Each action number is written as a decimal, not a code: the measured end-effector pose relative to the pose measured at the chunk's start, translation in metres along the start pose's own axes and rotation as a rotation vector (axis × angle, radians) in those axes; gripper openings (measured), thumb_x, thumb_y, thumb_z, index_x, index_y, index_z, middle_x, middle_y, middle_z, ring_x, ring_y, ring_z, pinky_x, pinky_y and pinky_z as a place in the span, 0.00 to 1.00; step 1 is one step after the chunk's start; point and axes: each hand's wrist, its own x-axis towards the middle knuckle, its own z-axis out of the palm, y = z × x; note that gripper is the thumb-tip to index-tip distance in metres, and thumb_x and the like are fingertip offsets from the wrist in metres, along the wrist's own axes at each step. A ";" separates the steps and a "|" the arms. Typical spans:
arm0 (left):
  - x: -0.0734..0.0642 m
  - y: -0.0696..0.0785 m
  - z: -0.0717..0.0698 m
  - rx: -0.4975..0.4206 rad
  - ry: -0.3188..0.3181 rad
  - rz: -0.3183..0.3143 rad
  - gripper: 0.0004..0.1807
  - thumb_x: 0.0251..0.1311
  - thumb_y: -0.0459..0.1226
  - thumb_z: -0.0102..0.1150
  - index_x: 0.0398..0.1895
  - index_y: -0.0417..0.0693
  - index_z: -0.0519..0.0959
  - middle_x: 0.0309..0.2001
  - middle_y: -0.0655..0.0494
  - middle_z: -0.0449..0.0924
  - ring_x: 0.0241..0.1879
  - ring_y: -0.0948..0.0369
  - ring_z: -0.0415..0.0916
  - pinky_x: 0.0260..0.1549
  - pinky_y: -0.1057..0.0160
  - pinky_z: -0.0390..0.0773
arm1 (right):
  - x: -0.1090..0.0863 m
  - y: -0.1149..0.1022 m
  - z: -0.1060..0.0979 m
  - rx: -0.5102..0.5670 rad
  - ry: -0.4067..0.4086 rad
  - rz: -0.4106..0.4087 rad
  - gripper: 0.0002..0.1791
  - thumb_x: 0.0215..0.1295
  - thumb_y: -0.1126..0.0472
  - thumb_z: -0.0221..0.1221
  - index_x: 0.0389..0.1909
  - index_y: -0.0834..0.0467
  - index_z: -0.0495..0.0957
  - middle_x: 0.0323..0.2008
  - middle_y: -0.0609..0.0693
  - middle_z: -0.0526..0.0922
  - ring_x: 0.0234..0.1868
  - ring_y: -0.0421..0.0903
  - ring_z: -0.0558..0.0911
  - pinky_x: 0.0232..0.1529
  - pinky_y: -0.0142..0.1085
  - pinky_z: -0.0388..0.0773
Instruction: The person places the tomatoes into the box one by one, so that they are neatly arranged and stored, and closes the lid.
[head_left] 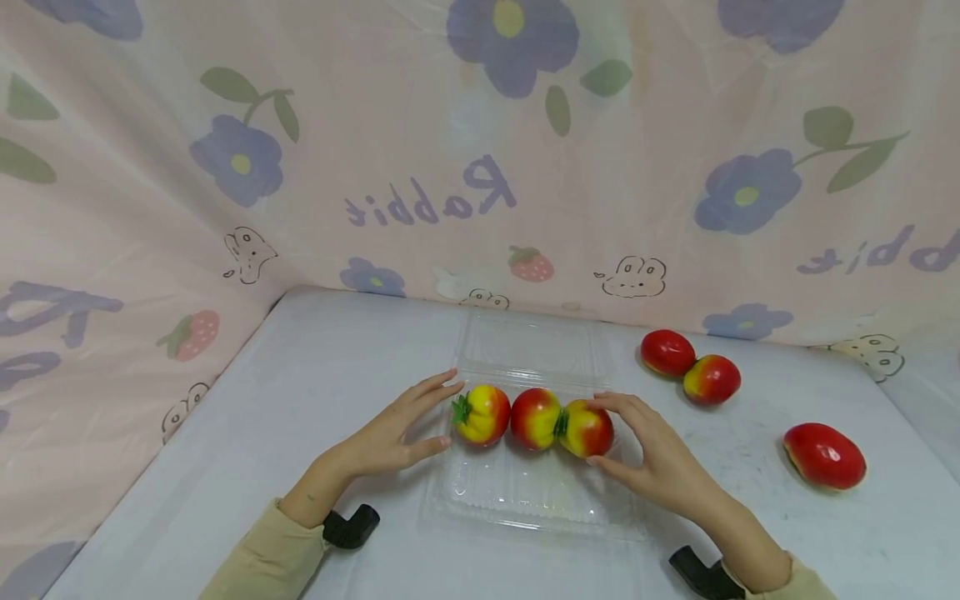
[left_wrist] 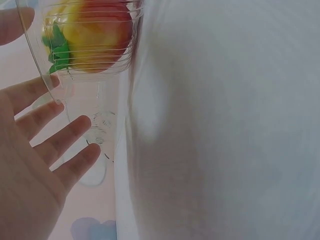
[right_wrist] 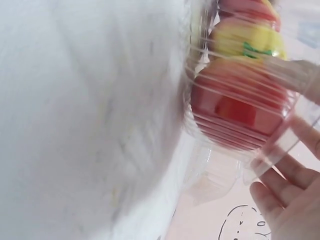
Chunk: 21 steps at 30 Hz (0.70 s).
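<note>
Three glossy red-and-yellow fruits lie in a row in an open clear plastic box. The left fruit points its green leafy top leftward; the middle fruit and right fruit meet at a green top. My right hand has thumb and forefinger on either side of the right fruit, pinching it; its other fingers lie outside the box wall. My left hand is spread beside the box's left edge, near the left fruit. In the left wrist view, fingertips show outside the clear wall, holding nothing.
The box's lid lies folded back toward the printed cloth wall. To the right on the white table are two touching fruits, a red one and a red-and-yellow one. Another red fruit lies nearer.
</note>
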 end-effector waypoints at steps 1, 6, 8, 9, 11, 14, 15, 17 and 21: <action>0.000 0.000 0.000 0.000 0.000 -0.001 0.35 0.60 0.40 0.59 0.71 0.44 0.62 0.75 0.47 0.49 0.73 0.43 0.49 0.64 0.31 0.53 | -0.001 0.000 0.000 -0.001 0.005 0.000 0.37 0.43 0.62 0.75 0.58 0.55 0.72 0.57 0.52 0.76 0.60 0.51 0.73 0.59 0.50 0.72; 0.000 0.001 0.000 0.001 0.000 0.000 0.35 0.59 0.39 0.59 0.71 0.44 0.62 0.75 0.46 0.50 0.72 0.43 0.50 0.64 0.31 0.53 | -0.004 0.003 -0.001 0.032 0.033 -0.004 0.38 0.43 0.62 0.75 0.59 0.53 0.72 0.57 0.50 0.76 0.60 0.48 0.72 0.62 0.18 0.59; 0.000 0.001 0.000 0.001 0.001 0.004 0.35 0.60 0.40 0.59 0.71 0.44 0.62 0.75 0.46 0.50 0.72 0.43 0.50 0.64 0.31 0.53 | -0.004 0.003 -0.002 0.050 0.041 0.002 0.37 0.44 0.62 0.75 0.59 0.53 0.72 0.57 0.49 0.76 0.60 0.48 0.72 0.60 0.13 0.52; 0.000 0.001 0.000 0.001 0.001 0.005 0.35 0.60 0.40 0.59 0.71 0.44 0.62 0.75 0.46 0.50 0.72 0.43 0.50 0.64 0.31 0.53 | -0.004 0.003 -0.003 0.050 0.043 0.008 0.37 0.44 0.62 0.74 0.59 0.53 0.72 0.57 0.50 0.76 0.60 0.48 0.72 0.62 0.17 0.58; 0.000 0.001 -0.001 0.000 0.002 0.007 0.35 0.60 0.40 0.59 0.71 0.44 0.62 0.75 0.46 0.50 0.72 0.43 0.50 0.65 0.32 0.53 | -0.005 0.003 -0.005 0.053 0.052 0.028 0.36 0.46 0.60 0.74 0.59 0.52 0.72 0.58 0.50 0.76 0.60 0.48 0.72 0.63 0.29 0.68; 0.000 0.001 -0.001 -0.006 0.004 0.011 0.35 0.60 0.41 0.58 0.71 0.44 0.62 0.75 0.46 0.50 0.72 0.42 0.49 0.65 0.31 0.53 | -0.006 0.004 -0.007 0.063 0.074 0.061 0.35 0.47 0.58 0.74 0.58 0.51 0.73 0.58 0.50 0.76 0.60 0.46 0.72 0.58 0.50 0.74; 0.000 0.001 -0.001 -0.008 0.003 0.011 0.35 0.60 0.41 0.58 0.71 0.44 0.62 0.75 0.46 0.50 0.72 0.42 0.49 0.65 0.31 0.53 | -0.006 0.004 -0.008 0.069 0.083 0.072 0.34 0.48 0.58 0.73 0.59 0.51 0.73 0.58 0.50 0.76 0.60 0.45 0.71 0.57 0.51 0.74; 0.000 0.001 -0.001 -0.009 0.003 0.012 0.35 0.60 0.41 0.58 0.71 0.44 0.62 0.75 0.46 0.50 0.72 0.43 0.49 0.64 0.31 0.53 | -0.007 0.006 -0.009 0.092 0.098 0.100 0.35 0.48 0.57 0.73 0.59 0.51 0.72 0.58 0.49 0.76 0.59 0.42 0.72 0.58 0.38 0.75; -0.001 0.001 0.000 -0.011 0.002 0.009 0.36 0.59 0.41 0.59 0.71 0.44 0.62 0.75 0.47 0.50 0.72 0.43 0.49 0.65 0.32 0.53 | -0.009 0.011 -0.011 0.138 0.112 0.150 0.34 0.51 0.58 0.72 0.61 0.53 0.71 0.58 0.48 0.76 0.57 0.35 0.72 0.55 0.15 0.61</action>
